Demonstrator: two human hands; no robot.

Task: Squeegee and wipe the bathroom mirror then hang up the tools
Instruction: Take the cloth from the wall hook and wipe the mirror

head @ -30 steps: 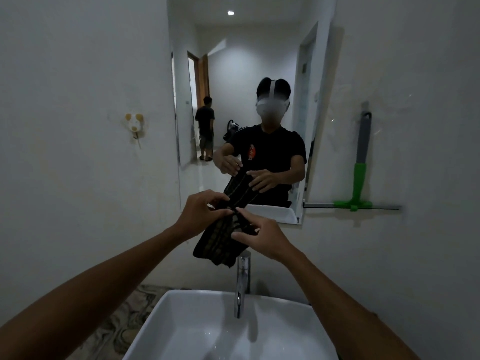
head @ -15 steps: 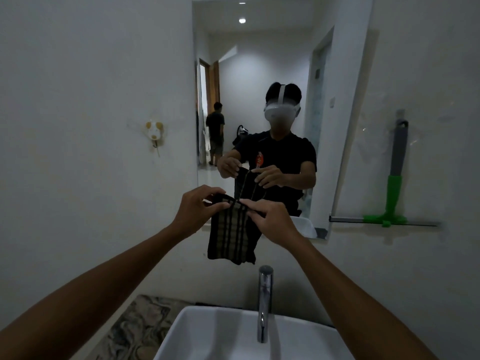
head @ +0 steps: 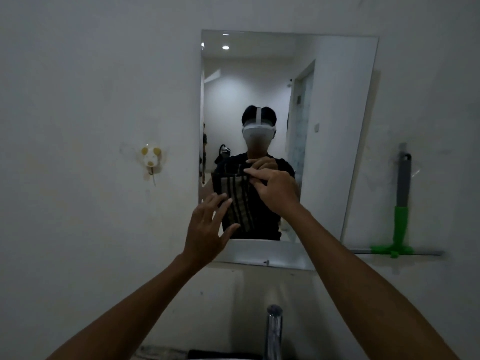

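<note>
The left hand [head: 207,227] is now spreading open, having let go of the striped cloth [head: 235,201], which the right hand [head: 275,189] is pinching by its top corner against the mirror [head: 337,126] (squeegee [head: 401,203] already hanging): wiping is likely starting.

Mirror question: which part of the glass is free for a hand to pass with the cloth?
The mirror is bare across its top and down its right side. Its lower left is crowded: the right hand pinches the striped cloth there, with the left hand spread open beside it.
</note>
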